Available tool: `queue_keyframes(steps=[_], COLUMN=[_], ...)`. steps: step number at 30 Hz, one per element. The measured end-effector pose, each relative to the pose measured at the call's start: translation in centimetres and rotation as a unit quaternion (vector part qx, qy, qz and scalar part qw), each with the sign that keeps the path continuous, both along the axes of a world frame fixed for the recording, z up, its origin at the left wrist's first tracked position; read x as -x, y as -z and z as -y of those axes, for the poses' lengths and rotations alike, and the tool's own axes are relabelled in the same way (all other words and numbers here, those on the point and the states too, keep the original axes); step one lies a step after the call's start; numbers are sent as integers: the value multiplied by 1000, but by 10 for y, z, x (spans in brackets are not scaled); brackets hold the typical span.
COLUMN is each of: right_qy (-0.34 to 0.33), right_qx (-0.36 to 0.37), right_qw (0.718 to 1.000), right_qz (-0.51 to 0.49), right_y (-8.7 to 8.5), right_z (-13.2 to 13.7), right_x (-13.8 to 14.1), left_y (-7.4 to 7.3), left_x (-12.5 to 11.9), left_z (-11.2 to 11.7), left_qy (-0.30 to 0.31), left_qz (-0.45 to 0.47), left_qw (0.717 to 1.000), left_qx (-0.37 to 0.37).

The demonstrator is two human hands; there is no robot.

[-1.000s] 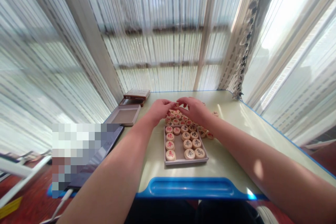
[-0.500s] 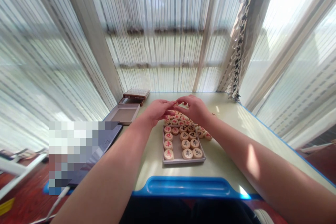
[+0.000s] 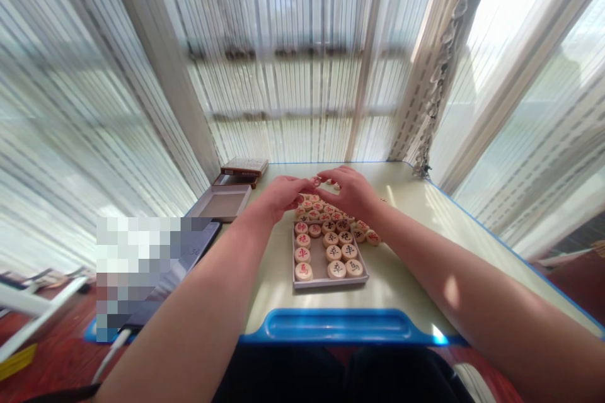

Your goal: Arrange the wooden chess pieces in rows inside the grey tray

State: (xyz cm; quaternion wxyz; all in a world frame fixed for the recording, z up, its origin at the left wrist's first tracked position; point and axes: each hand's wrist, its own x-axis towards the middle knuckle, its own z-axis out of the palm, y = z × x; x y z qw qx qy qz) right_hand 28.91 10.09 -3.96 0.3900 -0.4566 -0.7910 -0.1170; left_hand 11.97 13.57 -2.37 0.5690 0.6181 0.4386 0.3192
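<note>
Above the far end of a shallow box [image 3: 331, 284], a small round Chinese chess piece [image 3: 316, 181] is between my two hands. The fingers of my left hand [image 3: 285, 194] close on its left side. From the right, thumb and forefinger of my right hand [image 3: 350, 192] curve round its edge; the exact contact is partly hidden. Below the hands lies a pile of loose Chinese chess pieces [image 3: 325, 209], partly covered by my fingers. Inside the box, red-marked pieces [image 3: 303, 271] line the left side and black-marked pieces [image 3: 334, 253] fill two columns on the right.
At the far left of the pale table [image 3: 406, 283] lie a shallow box lid [image 3: 222, 203] and a stacked flat box [image 3: 244, 167]. A tablet-like device [image 3: 182, 274] with a cable sits at the left edge. Along the front runs a blue molded tray [image 3: 338, 325]. Striped curtains [image 3: 283, 88] hang behind.
The view has shifted slightly, so the box and table sit a little higher. Both hands stay together at the piece, with small finger movements. Pieces in the box look unchanged.
</note>
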Motion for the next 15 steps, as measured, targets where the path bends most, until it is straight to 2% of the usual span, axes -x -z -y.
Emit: queue_keyframes(steps=[5,10,13,15], right_qy=[3,11,50,84], right_qx=[20,141,176,215], right_qw=[1000,989,983,973], right_qz=[-21,-36,-9,21], right_y=[-8,-32,-49,-52], right_z=[5,15,25,32], right_x=[5,9,14,21], left_y=[-6,-14,-20,-22], left_x=[-2,3,13,21], left_z=[7,11,10,7], left_qy=[-14,1,36,41], left_qz=[18,-29,-71,-104], left_qw=[1000,999,995,991], left_qx=[-10,-45,-56,-77])
